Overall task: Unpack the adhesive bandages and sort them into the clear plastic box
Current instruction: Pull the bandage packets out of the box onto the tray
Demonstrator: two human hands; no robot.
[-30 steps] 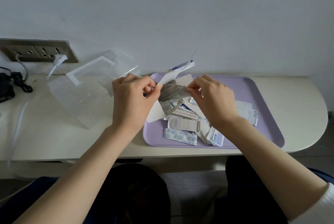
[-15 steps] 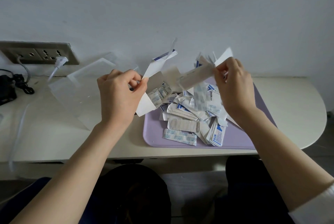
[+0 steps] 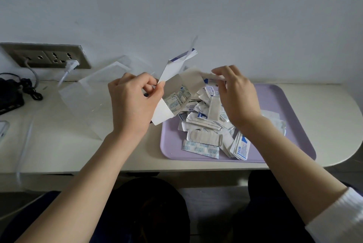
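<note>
Spanning the view, a pale table [image 3: 59, 144] carries a purple tray [image 3: 284, 105] at right and the clear box [image 3: 88, 95] at left, near the tray. The left hand [image 3: 133, 105] grips an opened carton [image 3: 176, 85] tilted over the tray's far-left corner. The right hand [image 3: 239, 101] pinches 1 bandage [image 3: 211, 80] beside the carton's flap. Loose bandages [image 3: 204, 136] lie heaped on the tray.

The pale desk [image 3: 64, 150] runs along the wall and ends in a rounded right end. A lilac tray [image 3: 279, 105] lies on its right half, its near rim close to the front edge. The clear plastic box [image 3: 88, 103] stands left of the tray, towards the back edge. At the back left corner sit a black device [image 3: 9, 97] and tangled dark cords [image 3: 32, 89].
</note>
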